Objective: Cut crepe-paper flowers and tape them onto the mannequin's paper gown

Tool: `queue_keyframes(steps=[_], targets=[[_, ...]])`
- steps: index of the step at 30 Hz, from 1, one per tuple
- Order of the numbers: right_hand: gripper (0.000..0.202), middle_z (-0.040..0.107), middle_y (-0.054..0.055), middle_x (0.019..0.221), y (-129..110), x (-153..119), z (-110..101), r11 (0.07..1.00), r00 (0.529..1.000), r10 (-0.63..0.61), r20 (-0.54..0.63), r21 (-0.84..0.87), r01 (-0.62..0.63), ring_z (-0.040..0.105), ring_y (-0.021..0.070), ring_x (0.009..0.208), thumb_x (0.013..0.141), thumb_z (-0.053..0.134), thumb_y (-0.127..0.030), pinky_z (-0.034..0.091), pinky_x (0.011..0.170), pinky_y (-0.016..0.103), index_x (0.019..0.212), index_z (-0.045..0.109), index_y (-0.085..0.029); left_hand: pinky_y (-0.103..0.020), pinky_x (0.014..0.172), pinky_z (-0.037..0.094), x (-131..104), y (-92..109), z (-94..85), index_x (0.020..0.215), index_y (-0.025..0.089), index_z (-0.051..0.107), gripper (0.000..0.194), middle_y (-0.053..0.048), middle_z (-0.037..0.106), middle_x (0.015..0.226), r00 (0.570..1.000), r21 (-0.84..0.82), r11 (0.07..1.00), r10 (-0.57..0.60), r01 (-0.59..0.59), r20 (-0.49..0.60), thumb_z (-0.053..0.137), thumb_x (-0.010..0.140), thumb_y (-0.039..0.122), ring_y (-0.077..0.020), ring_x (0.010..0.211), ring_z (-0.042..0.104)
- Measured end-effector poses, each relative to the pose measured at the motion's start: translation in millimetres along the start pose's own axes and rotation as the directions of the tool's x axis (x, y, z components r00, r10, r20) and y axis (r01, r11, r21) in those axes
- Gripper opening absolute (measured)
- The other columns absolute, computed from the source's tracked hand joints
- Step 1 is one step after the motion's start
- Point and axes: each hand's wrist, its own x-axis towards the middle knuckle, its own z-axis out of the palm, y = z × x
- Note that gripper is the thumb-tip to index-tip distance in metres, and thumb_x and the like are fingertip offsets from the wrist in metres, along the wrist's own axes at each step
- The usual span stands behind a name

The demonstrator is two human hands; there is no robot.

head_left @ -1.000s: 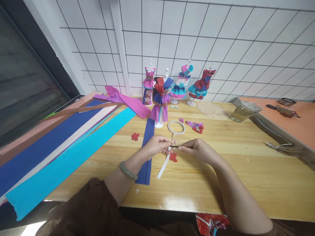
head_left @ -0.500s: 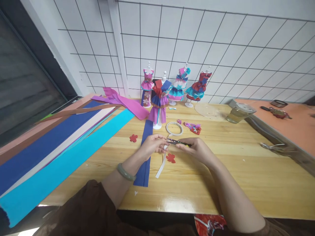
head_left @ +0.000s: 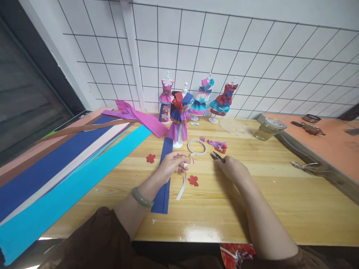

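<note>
My left hand [head_left: 174, 164] pinches a narrow strip of white tape [head_left: 181, 190], whose loose end hangs down toward the tabletop. The strip looks joined to the tape roll [head_left: 196, 147] just beyond the fingers. My right hand [head_left: 235, 169] is closed around small dark scissors [head_left: 217, 157], their blades pointing left and apart from the tape. A tiny pinkish scrap [head_left: 193, 160] shows beside the left fingertips, too small to make out. Below lies a red paper flower [head_left: 193, 181], with a second red flower [head_left: 150, 158] left of the hand. Under my left wrist runs a blue paper strip [head_left: 161, 201].
Several small dress forms [head_left: 177, 127] in paper dresses stand along the tiled wall. Long coloured paper strips [head_left: 92, 170] cover the left side. Colourful scraps [head_left: 218, 145] lie behind the scissors. A cup of liquid [head_left: 269, 129] stands at the back right.
My right hand has drawn the scissors away to the right, off the tape at my left fingers, and the blades now point over the table. The left hand keeps its pinch.
</note>
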Motion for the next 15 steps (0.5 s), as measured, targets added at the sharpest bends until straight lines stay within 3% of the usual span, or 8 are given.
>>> queue_keyframes(steps=[2,5,7,9,15], targets=[[0.042,0.062,0.019,0.083,-5,1,1,0.999,0.99,-0.04,-0.137,-0.025,0.037,0.058,0.0297,0.079,0.081,0.042,-0.047,0.04,0.062,0.036,0.089,0.063,-0.012,-0.019,0.048,0.044,1,0,-0.4,0.084,0.014,0.052,0.02,-0.008,0.064,0.081,1.0,-0.007,1.0,-0.003,0.002,-0.005,0.061,0.071,0.027,-0.0089,0.053,0.058],[0.033,0.059,0.018,0.099,-24,5,4,0.958,0.906,-0.267,-0.33,0.011,0.286,0.053,0.0288,0.092,0.082,0.045,-0.035,0.04,0.076,0.038,0.103,0.06,-0.013,-0.02,0.048,0.044,1,0,-0.3,0.084,0.014,0.051,0.019,-0.007,0.064,0.079,1.0,-0.017,1.0,-0.012,0.012,-0.002,0.06,0.072,0.025,-0.0086,0.052,0.058],[0.03,0.059,0.014,0.102,-39,8,8,0.875,0.834,-0.436,-0.338,0.06,0.481,0.052,0.0259,0.093,0.085,0.043,-0.028,0.04,0.08,0.036,0.107,0.058,-0.015,-0.02,0.049,0.045,0,1,0.2,0.085,0.013,0.051,0.018,-0.007,0.063,0.079,1.0,-0.019,1.0,-0.016,0.016,-0.003,0.059,0.073,0.024,-0.0086,0.052,0.058],[0.029,0.059,0.013,0.101,-52,11,15,0.822,0.804,-0.513,-0.301,0.096,0.561,0.053,0.0244,0.091,0.086,0.042,-0.025,0.041,0.078,0.035,0.109,0.057,-0.016,-0.019,0.048,0.044,-1,3,1.0,0.085,0.013,0.051,0.018,-0.007,0.063,0.079,1.0,-0.02,1.0,-0.017,0.017,-0.011,0.059,0.073,0.024,-0.0084,0.052,0.058],[0.027,0.059,0.01,0.084,-53,19,27,0.814,0.827,-0.509,-0.241,0.177,0.553,0.055,0.0198,0.081,0.088,0.039,-0.026,0.042,0.071,0.03,0.091,0.064,-0.018,-0.018,0.047,0.043,-1,10,-0.4,0.083,0.013,0.051,0.017,-0.007,0.064,0.077,0.995,-0.06,0.998,0.005,-0.011,-0.099,0.06,0.072,0.023,-0.0081,0.05,0.058]])
